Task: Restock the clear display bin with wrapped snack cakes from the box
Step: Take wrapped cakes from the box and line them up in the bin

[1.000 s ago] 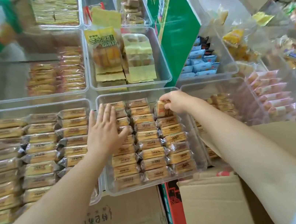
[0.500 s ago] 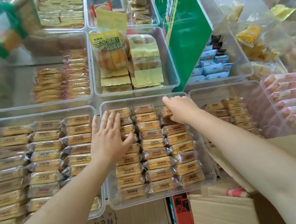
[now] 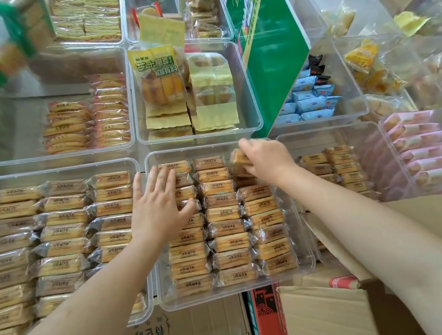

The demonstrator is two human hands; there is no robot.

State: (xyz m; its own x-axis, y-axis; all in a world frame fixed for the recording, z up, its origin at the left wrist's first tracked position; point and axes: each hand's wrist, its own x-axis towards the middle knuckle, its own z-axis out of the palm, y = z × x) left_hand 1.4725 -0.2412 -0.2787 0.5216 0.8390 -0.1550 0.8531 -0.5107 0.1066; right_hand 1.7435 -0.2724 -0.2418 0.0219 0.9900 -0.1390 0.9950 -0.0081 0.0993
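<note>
In the head view, a clear display bin is being shown just below frame centre, and three columns of wrapped snack cakes are being contained in it. The left hand is being laid flat, fingers straight and spread, on the bin's left column, toward 9 o'clock of the bin's middle. The right hand is being curled round one snack cake, which is being held tilted at the far end of the right column, toward 1 o'clock of the bin's middle. An open cardboard box is being shown at 4 o'clock of the bin, under the right forearm. A second clear bin of similar cakes is being shown at 9 o'clock, and a green carton is being shown leaning at 12 to 1 o'clock, beyond the bin.
</note>
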